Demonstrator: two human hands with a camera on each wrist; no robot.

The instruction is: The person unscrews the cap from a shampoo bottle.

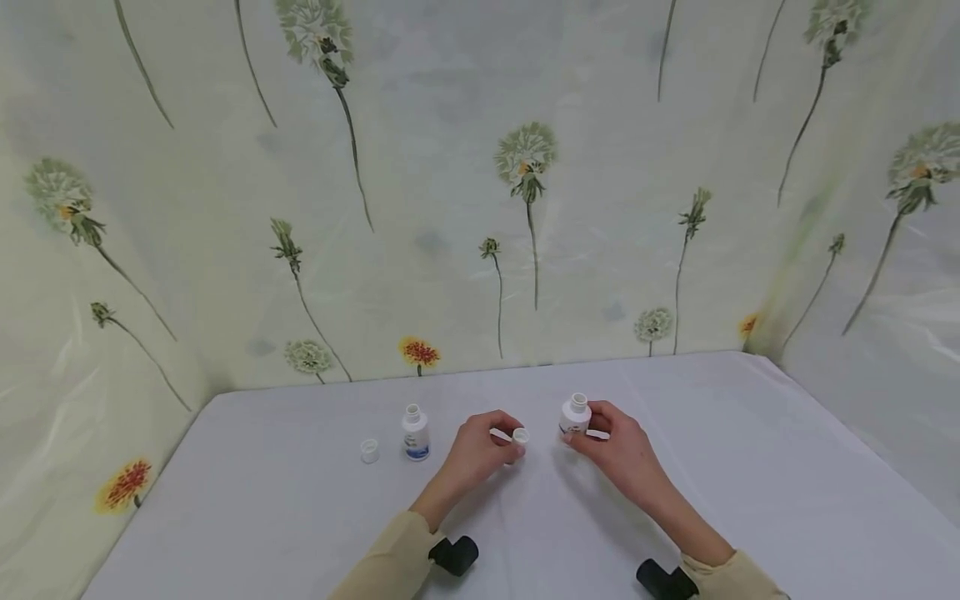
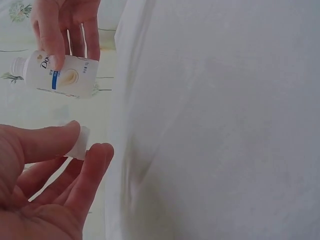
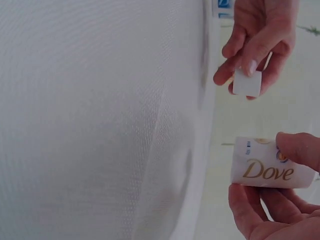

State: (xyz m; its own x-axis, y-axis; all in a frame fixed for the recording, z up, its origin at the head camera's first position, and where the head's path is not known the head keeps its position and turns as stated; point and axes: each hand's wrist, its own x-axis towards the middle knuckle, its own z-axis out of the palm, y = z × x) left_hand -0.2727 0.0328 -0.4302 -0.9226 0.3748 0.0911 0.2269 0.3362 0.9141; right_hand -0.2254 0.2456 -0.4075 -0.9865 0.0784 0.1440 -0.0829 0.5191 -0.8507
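Left hand (image 1: 474,451): thumb and fingertips (image 2: 97,152) pinch a small white plastic screw cap (image 1: 521,436), held just above the white tablecloth (image 1: 300,517). Right hand (image 1: 617,448): fingers curled round a small white plastic Dove bottle (image 1: 575,415), upright, neck bare, near the cap but apart from it.

Further left, a second small white bottle with a blue label (image 1: 415,433) stands open, its own white cap (image 1: 369,451) just beside it.

Judgement: both bottles are uncapped; the held cap is not on its bottle.
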